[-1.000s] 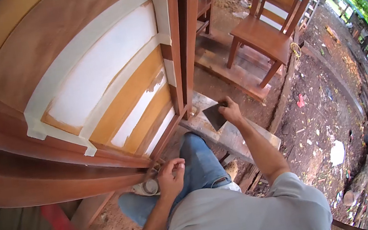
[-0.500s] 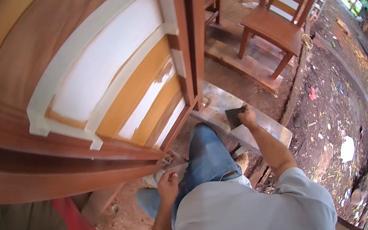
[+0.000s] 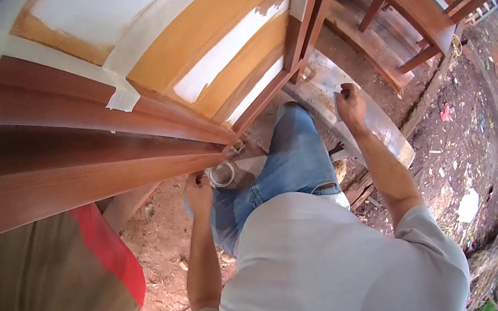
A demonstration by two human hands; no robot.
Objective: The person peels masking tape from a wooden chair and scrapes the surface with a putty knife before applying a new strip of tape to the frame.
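Note:
My right hand (image 3: pixel 351 103) is closed above a pale plank bench (image 3: pixel 380 126). In its fingers is a flat scraper (image 3: pixel 339 106), turned so that little more than a narrow side of it shows. My left hand (image 3: pixel 197 191) is closed, its fingers curled at the lower corner of a reddish-brown wooden frame; what they hold, if anything, I cannot make out. Just right of it is a white round rim (image 3: pixel 222 175), perhaps a can or a tape roll. The framed panel (image 3: pixel 206 39) above has white and ochre bands and strips of masking tape (image 3: pixel 124 99).
A brown wooden chair (image 3: pixel 416 2) stands on planks (image 3: pixel 367 41) at the upper right. Littered soil (image 3: pixel 447 190) stretches along the right. A brown cloth with a red edge (image 3: pixel 105 248) hangs at the lower left. My jeans-clad knee (image 3: pixel 294 132) is between the hands.
The view has shifted, so the panel and chair sit farther up and right. The scraper's broad face has turned mostly away. My left hand has risen beside the white rim, which shows more fully.

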